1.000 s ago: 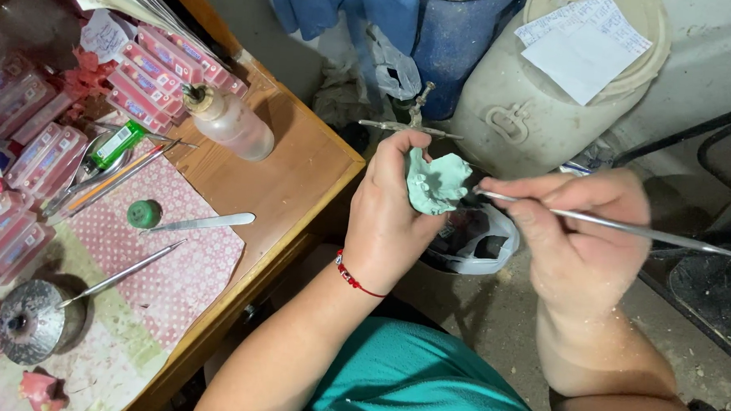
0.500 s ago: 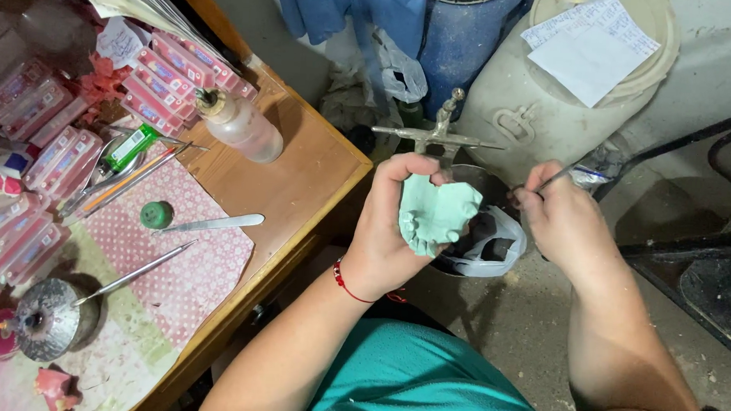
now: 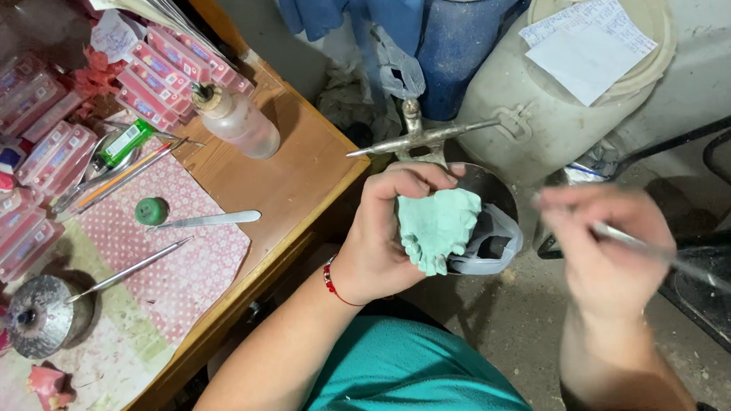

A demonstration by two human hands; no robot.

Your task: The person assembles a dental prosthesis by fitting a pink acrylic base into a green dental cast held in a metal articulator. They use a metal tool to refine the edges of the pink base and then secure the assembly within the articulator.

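My left hand (image 3: 387,235) grips a pale green plaster cast (image 3: 437,227), holding it over a dark bowl (image 3: 488,227) on the floor. A red bead bracelet (image 3: 334,283) circles that wrist. My right hand (image 3: 609,245) is blurred, to the right of the cast and apart from it, pinching a thin metal tool (image 3: 675,262) whose handle points right. A metal tap-like fitting (image 3: 422,138) sticks up just behind the cast.
A wooden table (image 3: 301,174) at the left carries a clear squeeze bottle (image 3: 236,119), pink boxes (image 3: 166,69), a green cap (image 3: 151,211), metal spatulas (image 3: 209,219) and a small burner (image 3: 38,318). A white bucket (image 3: 568,83) and a blue drum (image 3: 463,37) stand behind.
My right hand drew the tool off the cast, dipped behind it, and has swung out to the right. The left hand turned the cast and lowered it slightly.
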